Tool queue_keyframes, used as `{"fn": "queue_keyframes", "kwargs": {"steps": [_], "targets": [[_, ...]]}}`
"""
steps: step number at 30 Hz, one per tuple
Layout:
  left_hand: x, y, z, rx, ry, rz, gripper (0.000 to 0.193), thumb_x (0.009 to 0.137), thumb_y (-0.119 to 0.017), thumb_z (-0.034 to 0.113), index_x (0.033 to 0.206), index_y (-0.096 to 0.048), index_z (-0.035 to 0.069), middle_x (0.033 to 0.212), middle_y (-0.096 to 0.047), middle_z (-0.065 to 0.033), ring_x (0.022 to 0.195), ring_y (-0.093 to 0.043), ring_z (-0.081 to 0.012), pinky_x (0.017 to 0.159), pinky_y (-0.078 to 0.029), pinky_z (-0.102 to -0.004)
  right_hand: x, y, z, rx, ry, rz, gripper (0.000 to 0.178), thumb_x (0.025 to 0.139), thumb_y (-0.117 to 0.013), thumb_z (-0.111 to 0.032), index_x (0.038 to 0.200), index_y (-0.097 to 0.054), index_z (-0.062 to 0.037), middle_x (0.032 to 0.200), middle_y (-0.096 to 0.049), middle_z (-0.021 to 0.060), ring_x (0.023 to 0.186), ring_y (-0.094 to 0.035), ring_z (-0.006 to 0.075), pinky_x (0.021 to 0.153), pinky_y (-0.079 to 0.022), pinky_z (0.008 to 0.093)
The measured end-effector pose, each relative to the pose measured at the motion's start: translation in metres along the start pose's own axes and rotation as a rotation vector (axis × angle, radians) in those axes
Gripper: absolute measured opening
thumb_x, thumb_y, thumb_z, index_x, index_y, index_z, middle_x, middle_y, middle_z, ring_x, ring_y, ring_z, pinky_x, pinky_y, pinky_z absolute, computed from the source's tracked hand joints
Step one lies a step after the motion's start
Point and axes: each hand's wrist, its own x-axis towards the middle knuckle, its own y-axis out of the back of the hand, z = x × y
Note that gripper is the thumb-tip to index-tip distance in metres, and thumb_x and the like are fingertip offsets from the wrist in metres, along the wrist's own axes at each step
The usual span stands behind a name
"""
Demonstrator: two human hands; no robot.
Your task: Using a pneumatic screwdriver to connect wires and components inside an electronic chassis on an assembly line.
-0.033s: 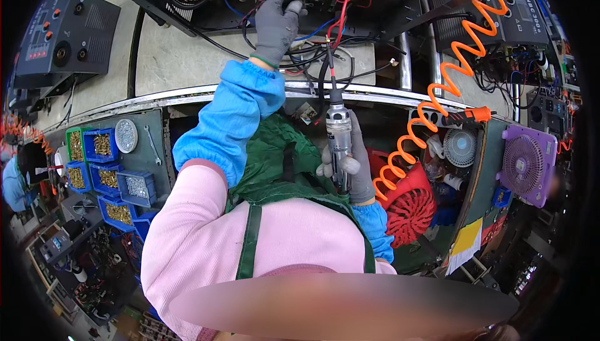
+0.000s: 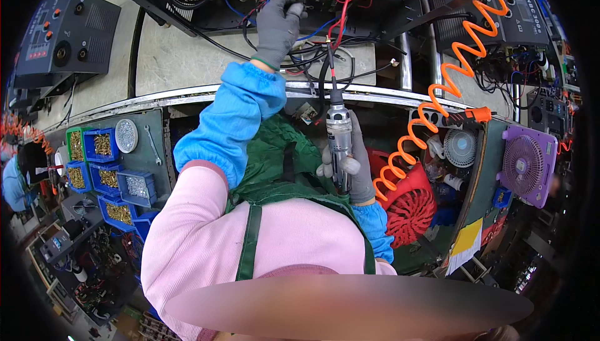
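My left hand [image 2: 279, 29], in a grey glove, reaches to the front edge of an opened machine casing [image 2: 400, 19]. Its fingers are curled in among thin wires, and whatever lies between the fingertips is hidden. Low in front of my body, my gloved right hand [image 2: 360, 169] is wrapped round a silver power screwdriver [image 2: 339, 132]. The tool stands with its tip pointing away from me, toward the casing. Red wires [image 2: 345, 10] run down from the casing near the tip. Black cables [image 2: 300, 63] lie loose on the bench below it.
Blue bins [image 2: 117, 212] of brass and silver fasteners sit at left, near a wrench [image 2: 152, 144] and a round dish [image 2: 126, 135]. A grey machine [image 2: 69, 38] stands far left. An orange coiled hose [image 2: 431, 107] hangs at right, above a red stool [image 2: 409, 207]. A purple fan [image 2: 527, 165] stands farther right.
My left hand and sleeve have shifted very slightly, with the fingers still curled by the wires. My right hand and the screwdriver stay in place.
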Motion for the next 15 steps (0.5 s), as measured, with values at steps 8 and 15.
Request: {"fn": "queue_keyframes", "kwargs": {"steps": [8,15], "targets": [[-0.021,-0.006,0.002,0.703,-0.24,0.125,0.025,0.082,-0.053,0.007,0.106,-0.061,0.004,0.102,-0.057,-0.0206,0.091,-0.058,-0.0341,0.082,-0.047,-0.0391,0.002,0.0,0.001,0.002,0.028,0.001,0.112,0.057,-0.072,-0.046,0.145,-0.01,-0.0143,0.08,-0.053,0.01,0.06,-0.057,0.0155,0.057,-0.056,0.0315],[0.004,-0.004,-0.017,0.599,-0.117,0.21,0.034,0.081,-0.054,0.011,0.112,-0.055,-0.003,0.102,-0.057,-0.0224,0.094,-0.057,-0.0352,0.084,-0.045,-0.0403,0.001,-0.003,0.003,-0.041,0.022,0.034,0.116,0.054,-0.074,-0.052,0.145,-0.012,-0.0147,0.08,-0.052,0.0094,0.061,-0.057,0.0149,0.056,-0.056,0.0308]]}}
